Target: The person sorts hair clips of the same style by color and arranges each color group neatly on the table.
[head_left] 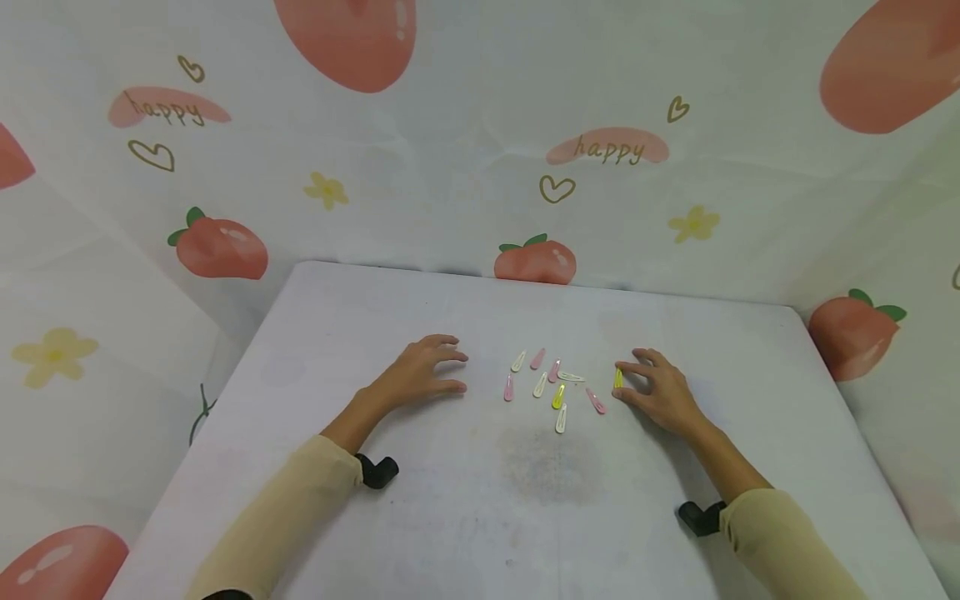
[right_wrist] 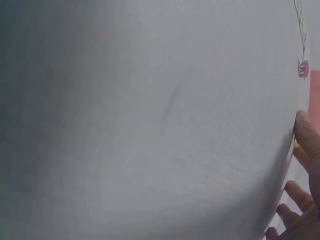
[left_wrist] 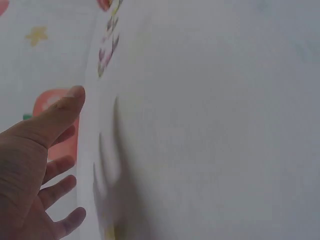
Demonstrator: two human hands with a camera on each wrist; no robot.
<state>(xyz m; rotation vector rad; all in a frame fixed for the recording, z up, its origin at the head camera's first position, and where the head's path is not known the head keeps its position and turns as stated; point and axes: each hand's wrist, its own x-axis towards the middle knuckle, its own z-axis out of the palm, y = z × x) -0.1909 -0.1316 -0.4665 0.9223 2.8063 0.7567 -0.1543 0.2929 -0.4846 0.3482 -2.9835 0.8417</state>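
Note:
Snap hair clips in pink, white and yellow lie loosely spread on the white table in the head view. My right hand (head_left: 662, 393) is at their right side and pinches a yellow hair clip (head_left: 618, 377) between thumb and index finger, close over the tabletop. To the left of the group, my left hand (head_left: 420, 372) is held with spread fingers around nothing. Nearest to it are a pink hair clip (head_left: 509, 387) and a white hair clip (head_left: 518, 361). Another yellow hair clip (head_left: 558, 396) lies amid the group. In the right wrist view, the thumb mostly hides the pinched clip.
The white table (head_left: 450, 517) has a greyish smudge (head_left: 551, 465) in front of the clips. A cloth backdrop (head_left: 450, 167) printed with peaches, flowers and hearts hangs behind and beside it. Black wrist mounts (head_left: 378, 472) stick out from both sleeves. A dark cord (head_left: 201, 412) shows at the left edge.

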